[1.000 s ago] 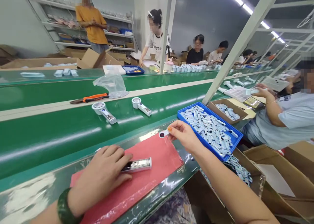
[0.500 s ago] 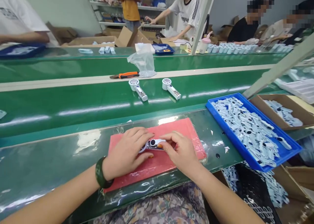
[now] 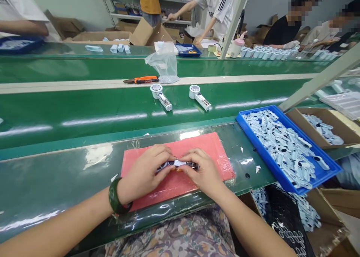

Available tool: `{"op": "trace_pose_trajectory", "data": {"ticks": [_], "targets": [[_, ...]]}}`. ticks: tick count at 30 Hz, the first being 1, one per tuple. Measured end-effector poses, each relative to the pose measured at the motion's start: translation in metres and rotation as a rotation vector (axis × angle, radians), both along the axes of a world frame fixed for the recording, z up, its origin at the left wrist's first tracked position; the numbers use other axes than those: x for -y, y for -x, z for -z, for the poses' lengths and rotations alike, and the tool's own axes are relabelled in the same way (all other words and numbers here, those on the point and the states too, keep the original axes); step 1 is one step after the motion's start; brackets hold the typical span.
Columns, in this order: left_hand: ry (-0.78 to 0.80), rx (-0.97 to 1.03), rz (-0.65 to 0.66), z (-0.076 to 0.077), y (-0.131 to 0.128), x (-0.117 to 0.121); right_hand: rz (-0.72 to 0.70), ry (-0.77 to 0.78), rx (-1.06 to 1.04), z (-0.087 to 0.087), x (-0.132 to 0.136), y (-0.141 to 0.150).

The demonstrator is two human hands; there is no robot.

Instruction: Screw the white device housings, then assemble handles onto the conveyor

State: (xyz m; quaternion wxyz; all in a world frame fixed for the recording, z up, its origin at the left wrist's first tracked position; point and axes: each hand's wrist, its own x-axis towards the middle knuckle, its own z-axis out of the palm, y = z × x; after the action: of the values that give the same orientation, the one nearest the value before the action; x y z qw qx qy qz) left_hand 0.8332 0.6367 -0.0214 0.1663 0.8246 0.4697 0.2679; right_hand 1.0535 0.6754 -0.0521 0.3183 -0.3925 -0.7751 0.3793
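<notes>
On the red mat (image 3: pixel 197 146) at the bench's near edge lies a small silver handheld device (image 3: pixel 176 164) with a white label strip on top. My left hand (image 3: pixel 144 172), with a dark green bangle on the wrist, is curled over its left end. My right hand (image 3: pixel 202 172) pinches and presses on its right end and the strip. Most of the device is hidden under my fingers. A blue tray (image 3: pixel 323 174) full of small white label pieces sits to the right of the mat.
Two finished devices (image 3: pixel 160 95) (image 3: pixel 199 97) lie on the green conveyor belt beyond the mat. Farther back are orange-handled pliers (image 3: pixel 142 80) and a clear plastic bag (image 3: pixel 164 63). A cardboard box (image 3: pixel 323 127) of pieces stands right of the tray. Other people work across the belt.
My right hand brought a white label strip from beside the blue tray to the device on the mat. Both hands now close over it. The view turned right and down.
</notes>
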Motion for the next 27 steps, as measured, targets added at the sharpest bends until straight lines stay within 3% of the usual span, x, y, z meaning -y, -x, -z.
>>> {"op": "trace_pose_trajectory", "data": {"ticks": [7, 13, 18, 22, 27], "targets": [[-0.087, -0.057, -0.007, -0.002, 0.000, 0.006, -0.123, 0.050, 0.065, -0.007, -0.003, -0.018], [-0.110, -0.081, -0.005, -0.003, -0.002, 0.008, -0.161, 0.012, 0.088, -0.010, -0.002, -0.019], [-0.162, -0.160, 0.001, -0.007, -0.004, 0.023, -0.198, -0.044, 0.182, -0.015, 0.003, -0.016], [-0.075, -0.218, -0.055, -0.008, -0.008, 0.038, -0.259, -0.008, 0.222, -0.018, 0.010, -0.015], [-0.025, -0.211, -0.148, -0.002, -0.018, 0.042, -0.212, -0.035, 0.272, -0.012, 0.018, -0.010]]}}
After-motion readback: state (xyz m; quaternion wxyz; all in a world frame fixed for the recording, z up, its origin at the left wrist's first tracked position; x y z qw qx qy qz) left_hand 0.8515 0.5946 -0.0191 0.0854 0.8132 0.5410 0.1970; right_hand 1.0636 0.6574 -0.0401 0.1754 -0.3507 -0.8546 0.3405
